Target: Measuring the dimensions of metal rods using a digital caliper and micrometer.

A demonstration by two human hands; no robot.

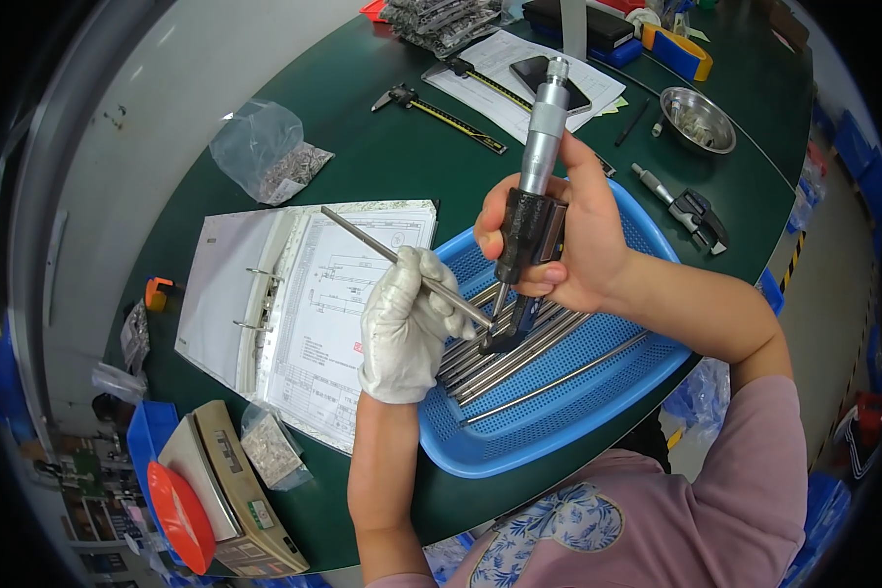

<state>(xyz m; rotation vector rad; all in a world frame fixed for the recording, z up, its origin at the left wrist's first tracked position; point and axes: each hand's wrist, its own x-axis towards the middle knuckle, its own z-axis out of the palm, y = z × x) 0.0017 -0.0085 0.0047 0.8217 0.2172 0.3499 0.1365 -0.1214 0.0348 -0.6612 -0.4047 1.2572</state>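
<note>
1. The left hand (404,323), in a white knit glove, is closed around a thin, straight grey metal rod (402,265) that slants from mid-frame down to the right.
2. The right hand (563,240), bare, is wrapped tight around a micrometer (531,211) with a black frame and a ribbed silver barrel that stands nearly upright at centre; the rod's lower end reaches the micrometer's jaws.
3. Below both hands sits a blue plastic tray (647,367) with a perforated mesh floor; several more smooth steel rods (519,353) lie in it side by side.
4. Left of centre an open ring binder (265,314) shows a white sheet with line drawings.
5. In the upper left a clear plastic bag (265,152) holds small grey metal parts; a smaller such bag (272,449) lies in the lower left, beside a beige scale (230,490).
6. At the top, a caliper (441,111) lies on the dark green tabletop (382,167).
7. In the upper right stands a round shiny steel bowl (698,120).
</note>
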